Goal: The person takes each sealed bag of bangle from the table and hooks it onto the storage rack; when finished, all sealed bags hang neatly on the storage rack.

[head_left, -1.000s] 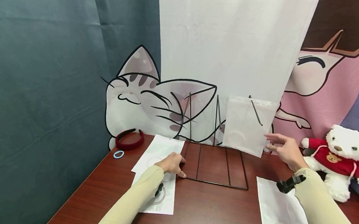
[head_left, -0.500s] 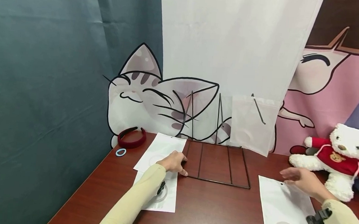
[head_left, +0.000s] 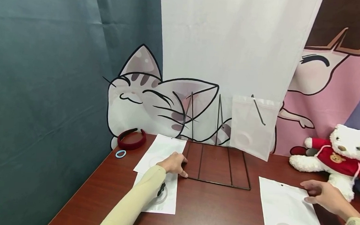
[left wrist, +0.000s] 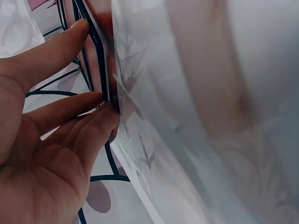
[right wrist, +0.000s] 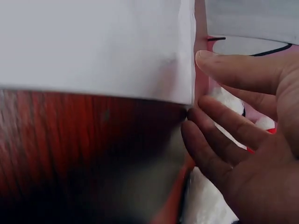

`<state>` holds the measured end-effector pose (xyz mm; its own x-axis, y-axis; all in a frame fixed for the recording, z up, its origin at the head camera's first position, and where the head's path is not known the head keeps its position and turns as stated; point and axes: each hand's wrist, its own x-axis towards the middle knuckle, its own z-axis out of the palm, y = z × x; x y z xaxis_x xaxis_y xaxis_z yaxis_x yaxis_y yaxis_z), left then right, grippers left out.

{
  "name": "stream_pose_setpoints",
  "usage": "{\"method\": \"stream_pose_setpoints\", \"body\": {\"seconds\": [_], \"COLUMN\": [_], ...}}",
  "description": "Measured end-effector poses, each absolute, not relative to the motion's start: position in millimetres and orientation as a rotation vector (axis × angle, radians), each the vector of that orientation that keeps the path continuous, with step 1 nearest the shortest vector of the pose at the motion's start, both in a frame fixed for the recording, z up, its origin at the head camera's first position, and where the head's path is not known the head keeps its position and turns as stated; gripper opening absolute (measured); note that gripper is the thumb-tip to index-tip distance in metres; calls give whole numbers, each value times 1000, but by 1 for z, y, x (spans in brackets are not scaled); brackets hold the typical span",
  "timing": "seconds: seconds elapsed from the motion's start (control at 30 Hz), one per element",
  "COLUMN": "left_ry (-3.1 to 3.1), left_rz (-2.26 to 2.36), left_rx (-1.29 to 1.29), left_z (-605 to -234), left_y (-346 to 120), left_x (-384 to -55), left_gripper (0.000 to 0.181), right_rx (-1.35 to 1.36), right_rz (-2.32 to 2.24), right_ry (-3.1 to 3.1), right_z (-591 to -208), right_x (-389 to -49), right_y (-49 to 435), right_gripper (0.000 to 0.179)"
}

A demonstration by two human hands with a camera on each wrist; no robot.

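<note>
At the front left corner of the black wire display rack [head_left: 214,183], my left hand [head_left: 174,163] holds its base, thumb and fingertips on the wire in the left wrist view. A white zip bag [head_left: 254,126] hangs on the rack's right hook. My right hand [head_left: 329,196] hovers at the right edge of another white bag [head_left: 286,203] lying on the table, thumb and fingers apart around that edge. A ring-shaped outline shows through this bag, and a small hole is at its top. The other two hooks carry nothing.
Two overlapping white bags [head_left: 171,145] lie left of the rack, partly under my left forearm. Behind them are a dark red headband [head_left: 131,144] and a light blue ring [head_left: 120,154]. A white teddy bear [head_left: 346,155] in a red top sits at the right.
My right hand has moved from beside the hanging bag down and right to the edge of the bag on the table. The hanging bag swung slightly. My left hand stayed on the rack.
</note>
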<state>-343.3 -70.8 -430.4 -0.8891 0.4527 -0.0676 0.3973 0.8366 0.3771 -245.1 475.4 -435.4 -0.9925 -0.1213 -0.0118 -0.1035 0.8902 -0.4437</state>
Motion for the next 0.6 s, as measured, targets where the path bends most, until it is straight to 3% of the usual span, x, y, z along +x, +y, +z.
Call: {"method": "stream_pose_setpoints", "body": {"seconds": [0.2, 0.43, 0.6], "left_ry": [2866, 2860, 2867], "left_rz": [529, 543, 532], "left_rx": [679, 656, 653], "left_z": [-431, -431, -431], "left_y": [-70, -70, -71], "left_x": [-344, -344, -344], "left_gripper": [63, 64, 64], "right_rx": [-115, -105, -89], "right_rz": [-667, -581, -633], "right_ry": [3072, 3112, 3099], "right_z": [-440, -443, -443], "right_x": [-246, -252, -253], "right_y": [468, 452, 446], "right_gripper": [61, 94, 98]}}
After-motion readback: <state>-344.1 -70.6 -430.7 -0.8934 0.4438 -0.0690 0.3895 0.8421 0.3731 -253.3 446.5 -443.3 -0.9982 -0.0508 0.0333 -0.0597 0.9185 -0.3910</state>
